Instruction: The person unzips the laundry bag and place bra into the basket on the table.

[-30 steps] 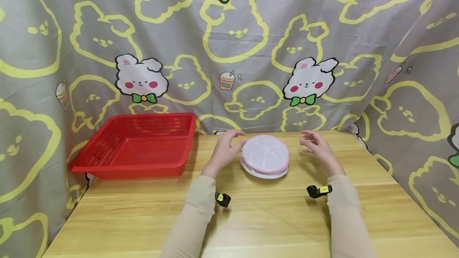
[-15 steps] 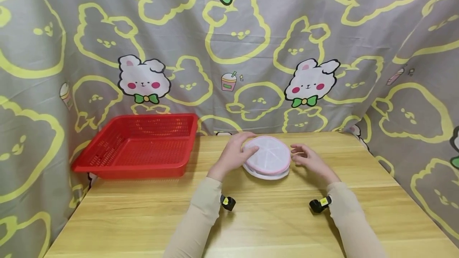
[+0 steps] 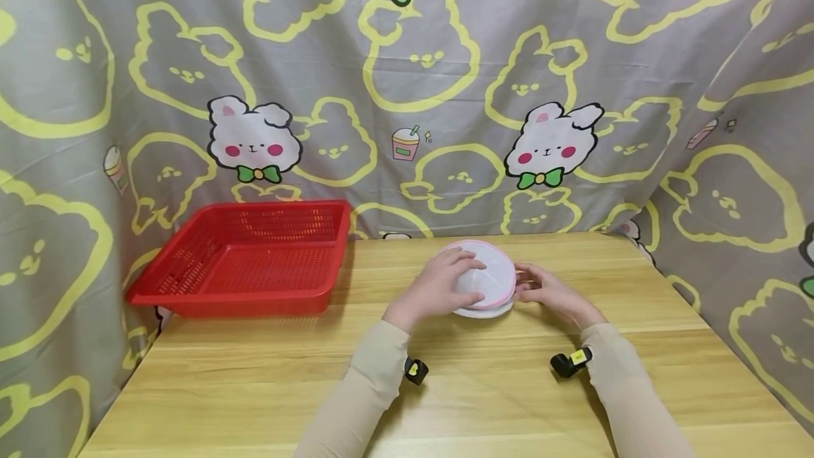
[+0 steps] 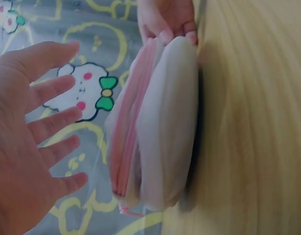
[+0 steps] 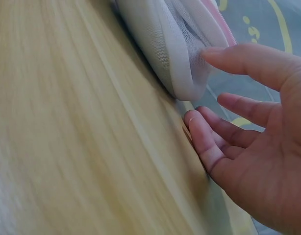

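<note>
A round, flattened mesh laundry bag point(image 3: 496, 276), white with pink trim, lies on the wooden table point(image 3: 496, 401). Its pink-edged top and thick white lower layer show from the side in the left wrist view point(image 4: 167, 127). Over the bag's left part hovers my left hand point(image 3: 437, 290), its fingers spread and apart from the bag in the left wrist view. At the right edge is my right hand point(image 3: 552, 294); its thumb tip touches the mesh side in the right wrist view, while the other fingers point(image 5: 204, 137) lie loosely bent near the tabletop.
A red plastic basket point(image 3: 254, 307) with slotted walls stands at the back left of the table. Behind and beside the table hangs a grey curtain point(image 3: 445, 41) printed with cartoon animals. A small black camera point(image 3: 416, 371) sits on each wrist.
My left hand has moved right, from beside the bag to over its top. The right hand has come in leftward to the bag's right edge. The bag stays in place.
</note>
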Motion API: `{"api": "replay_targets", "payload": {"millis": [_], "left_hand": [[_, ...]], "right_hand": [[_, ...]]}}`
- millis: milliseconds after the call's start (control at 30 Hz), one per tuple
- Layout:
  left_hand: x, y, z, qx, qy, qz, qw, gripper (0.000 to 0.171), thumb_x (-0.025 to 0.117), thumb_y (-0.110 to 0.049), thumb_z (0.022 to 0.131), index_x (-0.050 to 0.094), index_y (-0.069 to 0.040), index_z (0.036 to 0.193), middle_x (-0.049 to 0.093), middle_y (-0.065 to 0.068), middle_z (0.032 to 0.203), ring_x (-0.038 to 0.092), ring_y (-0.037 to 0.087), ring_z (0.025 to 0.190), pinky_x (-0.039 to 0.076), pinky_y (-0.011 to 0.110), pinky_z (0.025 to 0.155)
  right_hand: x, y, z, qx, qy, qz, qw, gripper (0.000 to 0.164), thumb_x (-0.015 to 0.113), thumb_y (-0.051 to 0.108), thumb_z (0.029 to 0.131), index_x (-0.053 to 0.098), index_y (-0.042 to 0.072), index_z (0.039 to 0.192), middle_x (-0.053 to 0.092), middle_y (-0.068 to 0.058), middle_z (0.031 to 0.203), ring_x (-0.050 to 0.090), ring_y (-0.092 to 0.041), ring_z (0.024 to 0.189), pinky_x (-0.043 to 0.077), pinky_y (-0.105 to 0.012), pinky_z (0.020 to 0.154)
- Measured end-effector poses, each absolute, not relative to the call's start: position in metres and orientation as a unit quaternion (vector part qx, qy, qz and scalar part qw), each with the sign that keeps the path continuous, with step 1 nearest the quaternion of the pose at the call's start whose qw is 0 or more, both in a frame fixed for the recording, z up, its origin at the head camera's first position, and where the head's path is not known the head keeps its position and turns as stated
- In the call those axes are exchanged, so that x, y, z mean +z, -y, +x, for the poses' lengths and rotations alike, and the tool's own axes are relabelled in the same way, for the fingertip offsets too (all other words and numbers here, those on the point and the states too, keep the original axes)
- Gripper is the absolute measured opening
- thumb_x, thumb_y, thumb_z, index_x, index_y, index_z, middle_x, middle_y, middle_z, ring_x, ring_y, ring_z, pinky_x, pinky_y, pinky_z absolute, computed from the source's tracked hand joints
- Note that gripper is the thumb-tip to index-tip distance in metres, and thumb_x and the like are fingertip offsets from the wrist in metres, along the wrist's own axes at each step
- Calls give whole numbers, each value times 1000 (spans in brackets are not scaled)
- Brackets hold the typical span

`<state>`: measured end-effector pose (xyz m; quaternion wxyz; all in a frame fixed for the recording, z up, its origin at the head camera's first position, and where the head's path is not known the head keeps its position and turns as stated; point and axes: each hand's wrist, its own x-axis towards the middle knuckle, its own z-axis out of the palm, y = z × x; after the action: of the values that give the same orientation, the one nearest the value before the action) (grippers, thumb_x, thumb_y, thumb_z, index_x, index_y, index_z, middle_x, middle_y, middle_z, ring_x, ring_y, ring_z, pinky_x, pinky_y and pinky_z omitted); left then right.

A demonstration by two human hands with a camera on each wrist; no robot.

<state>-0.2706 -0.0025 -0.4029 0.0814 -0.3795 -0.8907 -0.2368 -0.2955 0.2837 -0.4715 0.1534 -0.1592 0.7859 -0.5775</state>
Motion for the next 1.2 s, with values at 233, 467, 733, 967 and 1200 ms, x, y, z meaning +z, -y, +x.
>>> {"api": "replay_targets", "payload": {"millis": [233, 467, 733, 967, 1200], "left_hand": [[-410, -4, -267, -170, 909, -379, 40, 60, 73, -44, 83, 52, -29, 137, 42, 1, 153, 27, 27, 148, 26, 50, 118], [-417, -2, -266, -164, 918, -360, 26, 59, 72, -42, 84, 51, -29, 138, 39, 2, 155, 23, 28, 149, 22, 53, 119], [-423, -2, -270, -156, 919, -357, 55, 52, 73, -35, 85, 55, -27, 134, 43, 1, 152, 31, 26, 145, 26, 48, 118], [-426, -4, -271, -166, 916, -359, 74, 43, 70, -35, 87, 60, -26, 128, 47, 1, 149, 41, 21, 140, 31, 40, 117], [-427, -7, -271, -179, 914, -356, 78, 32, 69, -39, 89, 64, -24, 117, 51, 0, 144, 45, 19, 137, 35, 41, 114]], "right_hand": [[-474, -279, -297, -564, -791, -173, 163, 79, 70, 9, 87, 24, -7, 148, 54, -11, 120, 55, -15, 101, 45, -20, 89], [-475, -272, -303, -547, -801, -176, 168, 76, 71, 10, 85, 28, -6, 146, 53, -9, 118, 52, -17, 102, 44, -20, 89], [-473, -268, -301, -540, -808, -170, 161, 74, 71, 9, 83, 32, -9, 144, 55, -9, 112, 52, -16, 99, 44, -20, 89], [-473, -269, -298, -531, -817, -159, 158, 69, 70, 10, 84, 36, -8, 141, 56, -6, 108, 52, -15, 98, 44, -20, 88], [-472, -271, -296, -523, -823, -155, 160, 68, 70, 10, 84, 37, -9, 141, 55, -8, 107, 51, -17, 99, 43, -21, 88]]}}
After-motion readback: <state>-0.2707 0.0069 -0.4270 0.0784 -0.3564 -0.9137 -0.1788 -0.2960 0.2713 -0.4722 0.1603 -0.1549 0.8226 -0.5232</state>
